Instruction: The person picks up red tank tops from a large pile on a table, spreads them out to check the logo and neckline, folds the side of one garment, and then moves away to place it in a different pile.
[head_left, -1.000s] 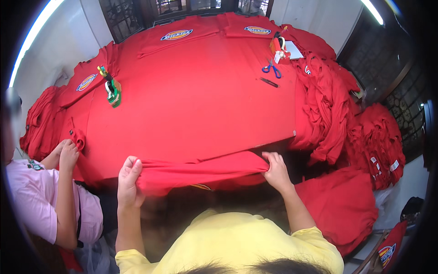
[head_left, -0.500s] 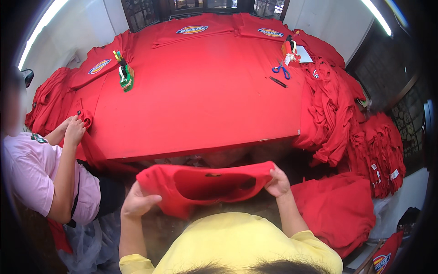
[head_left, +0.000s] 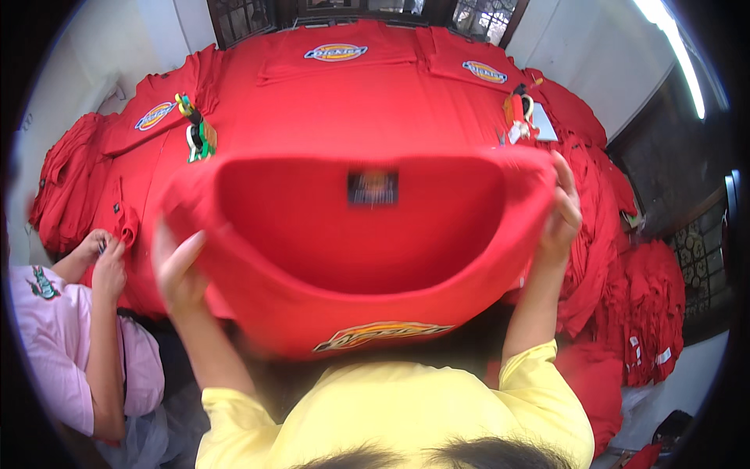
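I hold a red shirt (head_left: 367, 258) up in front of me, its bottom opening spread wide toward the camera. My left hand (head_left: 178, 270) grips the left edge of the opening and my right hand (head_left: 561, 211) grips the right edge. A dark neck label shows inside the shirt, and an oval printed logo is on its lower front. The shirt hides much of the table (head_left: 351, 109) behind it, which is covered with red shirts.
A person in a pink top (head_left: 47, 352) stands at the left, hands on red cloth at the table's edge. A green tool (head_left: 199, 133) and small items (head_left: 519, 109) lie on the table. Piles of red shirts (head_left: 648, 313) fill the right.
I have lifted the red shirt off the table's near edge, raised it toward my face and spread its opening wide. The person at the left keeps handling cloth.
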`<control>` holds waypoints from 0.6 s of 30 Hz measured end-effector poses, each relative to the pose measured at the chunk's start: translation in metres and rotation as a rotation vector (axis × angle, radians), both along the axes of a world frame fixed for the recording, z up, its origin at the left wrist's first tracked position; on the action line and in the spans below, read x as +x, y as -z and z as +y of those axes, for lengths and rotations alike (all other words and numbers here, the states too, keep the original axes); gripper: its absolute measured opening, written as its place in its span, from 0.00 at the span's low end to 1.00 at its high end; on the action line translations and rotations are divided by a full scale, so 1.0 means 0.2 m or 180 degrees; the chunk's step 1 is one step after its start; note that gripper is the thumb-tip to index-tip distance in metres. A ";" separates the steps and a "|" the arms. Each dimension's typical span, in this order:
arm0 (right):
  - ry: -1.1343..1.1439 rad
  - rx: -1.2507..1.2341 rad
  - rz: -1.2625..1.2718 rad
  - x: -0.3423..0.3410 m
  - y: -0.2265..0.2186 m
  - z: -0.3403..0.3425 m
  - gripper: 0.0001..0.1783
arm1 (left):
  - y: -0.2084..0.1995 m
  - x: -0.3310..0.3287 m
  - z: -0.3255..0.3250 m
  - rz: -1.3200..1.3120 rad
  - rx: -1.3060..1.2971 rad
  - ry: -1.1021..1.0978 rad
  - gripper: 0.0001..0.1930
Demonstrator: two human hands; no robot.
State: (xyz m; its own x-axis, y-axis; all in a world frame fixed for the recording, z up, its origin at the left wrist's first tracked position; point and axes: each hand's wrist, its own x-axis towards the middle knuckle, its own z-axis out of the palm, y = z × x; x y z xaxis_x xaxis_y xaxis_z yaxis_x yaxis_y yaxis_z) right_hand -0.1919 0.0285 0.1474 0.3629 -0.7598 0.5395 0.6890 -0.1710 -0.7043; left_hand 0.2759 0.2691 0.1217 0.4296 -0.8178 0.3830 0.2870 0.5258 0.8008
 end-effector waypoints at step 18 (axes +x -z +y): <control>0.2521 -0.1871 0.5077 0.99 0.91 -0.91 0.17 | 0.69 0.26 -1.40 -0.4356 0.1869 -0.1590 0.20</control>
State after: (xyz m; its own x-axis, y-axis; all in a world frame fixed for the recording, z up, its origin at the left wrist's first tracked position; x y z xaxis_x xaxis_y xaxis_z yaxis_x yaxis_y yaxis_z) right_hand 0.0059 -0.1526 -0.0355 0.4253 -0.8491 0.3134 -0.8208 -0.5077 -0.2617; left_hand 0.3280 -0.0107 -0.0157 0.2983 -0.8734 0.3851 -0.9008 -0.1242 0.4160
